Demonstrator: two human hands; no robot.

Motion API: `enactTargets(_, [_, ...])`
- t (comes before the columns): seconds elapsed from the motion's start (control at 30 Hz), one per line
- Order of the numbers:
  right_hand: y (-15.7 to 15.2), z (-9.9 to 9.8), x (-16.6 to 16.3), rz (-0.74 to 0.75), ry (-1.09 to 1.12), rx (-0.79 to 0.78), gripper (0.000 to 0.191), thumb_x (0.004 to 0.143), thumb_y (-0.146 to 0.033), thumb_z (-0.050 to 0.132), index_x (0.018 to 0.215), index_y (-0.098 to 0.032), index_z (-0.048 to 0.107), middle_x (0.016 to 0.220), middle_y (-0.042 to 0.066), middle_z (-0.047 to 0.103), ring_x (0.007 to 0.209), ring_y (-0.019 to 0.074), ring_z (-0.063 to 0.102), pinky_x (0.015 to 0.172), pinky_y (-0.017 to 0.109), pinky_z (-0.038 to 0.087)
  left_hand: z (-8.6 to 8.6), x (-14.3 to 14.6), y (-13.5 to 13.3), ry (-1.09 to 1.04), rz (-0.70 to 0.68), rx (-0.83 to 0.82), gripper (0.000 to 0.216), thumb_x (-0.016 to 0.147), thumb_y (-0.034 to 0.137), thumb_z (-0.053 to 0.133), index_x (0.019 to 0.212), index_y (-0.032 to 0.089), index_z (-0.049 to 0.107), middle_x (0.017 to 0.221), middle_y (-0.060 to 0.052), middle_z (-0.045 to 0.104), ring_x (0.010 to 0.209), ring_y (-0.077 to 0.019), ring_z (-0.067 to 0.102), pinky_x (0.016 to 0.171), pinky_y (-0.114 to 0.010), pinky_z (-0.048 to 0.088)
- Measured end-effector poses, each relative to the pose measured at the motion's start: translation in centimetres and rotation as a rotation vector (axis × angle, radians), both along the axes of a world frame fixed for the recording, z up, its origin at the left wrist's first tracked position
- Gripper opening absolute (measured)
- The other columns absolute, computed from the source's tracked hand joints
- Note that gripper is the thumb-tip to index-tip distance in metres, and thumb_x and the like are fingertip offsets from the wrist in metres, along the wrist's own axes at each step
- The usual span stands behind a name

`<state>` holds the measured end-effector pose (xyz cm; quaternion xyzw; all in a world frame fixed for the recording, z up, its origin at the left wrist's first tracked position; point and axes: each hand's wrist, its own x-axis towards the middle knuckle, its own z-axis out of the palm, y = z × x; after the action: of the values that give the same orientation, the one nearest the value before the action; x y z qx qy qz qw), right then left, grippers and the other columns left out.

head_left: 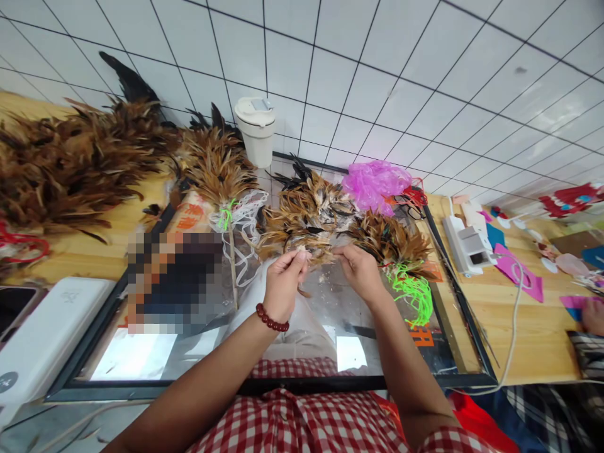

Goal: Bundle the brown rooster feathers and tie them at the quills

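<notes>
My left hand (282, 284) is closed in a pinch on a feather (302, 250), of which a small pale tuft shows at the fingertips. A short distance to its right, my right hand (361, 270) is also pinched, at the near edge of a pile of brown feathers (302, 211); what its fingers hold is too small to make out. Right of that hand lies a brown feather bundle (394, 238) beside bright green string (413, 294). On the left, another feather bundle (219, 165) is tied with green string to a thin stick (233, 267), next to white string (245, 233).
Under my hands is a black-framed glass panel (189, 385). Around it are a white lidded cup (257, 135), a pink plastic bag (377, 182), a large feather heap (70, 163), a white power bank (61, 343) and a power strip (467, 245). Another person's hand (593, 314) shows far right.
</notes>
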<state>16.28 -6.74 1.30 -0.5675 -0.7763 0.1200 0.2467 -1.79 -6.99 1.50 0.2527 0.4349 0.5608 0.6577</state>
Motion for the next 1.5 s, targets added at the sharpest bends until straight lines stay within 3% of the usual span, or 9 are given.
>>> enactTargets(0.13, [-0.8, 1.6, -0.2, 0.205, -0.133, 0.081, 0.023, 0.091, -0.019, 0.047, 0.097, -0.022, 0.068, 0.092, 0.007, 0.068, 0.086, 0.0185, 0.058, 0.077, 0.031, 0.041, -0.3, 0.1, -0.2, 0.17, -0.024, 0.067, 0.019, 0.073, 0.034, 0.069, 0.074, 0.016, 0.071, 0.067, -0.002, 0.062, 0.051, -0.0065, 0.044, 0.051, -0.022, 0.035])
enactTargets(0.27, [-1.3, 1.9, -1.5, 0.161, -0.064, 0.133, 0.02, 0.091, -0.022, 0.05, 0.097, -0.021, 0.069, 0.093, 0.008, 0.069, 0.086, 0.0187, 0.059, 0.079, 0.033, 0.042, -0.3, 0.1, -0.6, 0.374, -0.254, 0.18, 0.017, 0.075, 0.028, 0.066, 0.064, 0.015, 0.069, 0.068, -0.003, 0.065, 0.059, -0.011, 0.054, 0.06, -0.024, 0.042])
enactTargets(0.43, [-0.8, 0.9, -1.6, -0.016, 0.602, -0.078, 0.038, 0.08, -0.03, 0.066, 0.117, -0.023, 0.06, 0.095, 0.004, 0.067, 0.08, 0.015, 0.061, 0.077, 0.031, 0.048, 0.0, 0.1, -0.9, 0.403, -0.236, 0.241, 0.021, 0.081, 0.027, 0.057, 0.066, 0.015, 0.065, 0.064, -0.001, 0.063, 0.062, -0.0112, 0.054, 0.066, -0.024, 0.044])
enactTargets(0.63, [-0.3, -0.3, -2.1, -0.135, 1.105, -0.419, 0.033, 0.073, -0.039, 0.072, 0.101, -0.021, 0.067, 0.082, 0.001, 0.067, 0.069, 0.0114, 0.058, 0.069, 0.027, 0.048, 0.4, 0.2, -1.1, 0.416, -0.207, 0.265, 0.019, 0.08, 0.027, 0.058, 0.066, 0.015, 0.065, 0.064, -0.001, 0.063, 0.062, -0.0117, 0.055, 0.065, -0.024, 0.045])
enactTargets(0.83, [-0.6, -0.2, -1.6, -0.181, 0.952, -0.168, 0.016, 0.078, -0.036, 0.068, 0.077, -0.02, 0.067, 0.07, -0.001, 0.062, 0.067, 0.0117, 0.055, 0.068, 0.026, 0.046, -0.4, 0.5, -1.2, 0.323, -0.241, 0.201, 0.019, 0.077, 0.03, 0.063, 0.068, 0.015, 0.068, 0.067, -0.002, 0.066, 0.067, -0.0125, 0.057, 0.069, -0.024, 0.045])
enactTargets(0.93, [-0.8, 0.9, -0.5, 0.01, 0.861, -0.167, 0.013, 0.08, -0.033, 0.067, 0.076, -0.021, 0.068, 0.076, 0.001, 0.064, 0.074, 0.0134, 0.058, 0.073, 0.028, 0.046, -0.9, 0.6, -0.9, 0.178, -0.148, 0.072, 0.019, 0.072, 0.033, 0.069, 0.073, 0.014, 0.071, 0.078, -0.005, 0.07, 0.078, -0.0149, 0.061, 0.079, -0.027, 0.045])
enactTargets(1.07, [-1.0, 1.9, -0.5, 0.218, 0.747, -0.237, 0.006, 0.08, -0.027, 0.068, 0.079, -0.023, 0.072, 0.078, 0.002, 0.067, 0.077, 0.0142, 0.06, 0.077, 0.03, 0.047, -0.8, 0.7, -0.8, 0.054, -0.194, -0.048, 0.025, 0.067, 0.037, 0.073, 0.069, 0.013, 0.07, 0.07, -0.005, 0.069, 0.066, -0.0141, 0.059, 0.07, -0.028, 0.046])
enactTargets(1.27, [-1.0, 1.1, -1.9, 0.085, 0.751, -0.18, 0.008, 0.079, -0.03, 0.069, 0.077, -0.023, 0.072, 0.077, 0.002, 0.065, 0.077, 0.0144, 0.06, 0.076, 0.031, 0.048, 0.0, 0.6, -1.3, 0.104, -0.376, -0.014, 0.027, 0.072, 0.039, 0.069, 0.066, 0.012, 0.069, 0.064, -0.006, 0.066, 0.062, -0.014, 0.057, 0.064, -0.027, 0.044])
enactTargets(1.5, [-0.6, -0.3, -1.5, -0.017, 0.986, -0.321, 0.016, 0.074, -0.035, 0.073, 0.085, -0.024, 0.072, 0.078, 0.001, 0.067, 0.071, 0.0131, 0.06, 0.071, 0.029, 0.049, -0.2, 0.4, -1.0, 0.133, -0.392, 0.06, 0.025, 0.074, 0.035, 0.067, 0.062, 0.013, 0.065, 0.059, -0.002, 0.057, 0.06, -0.0109, 0.051, 0.061, -0.024, 0.04])
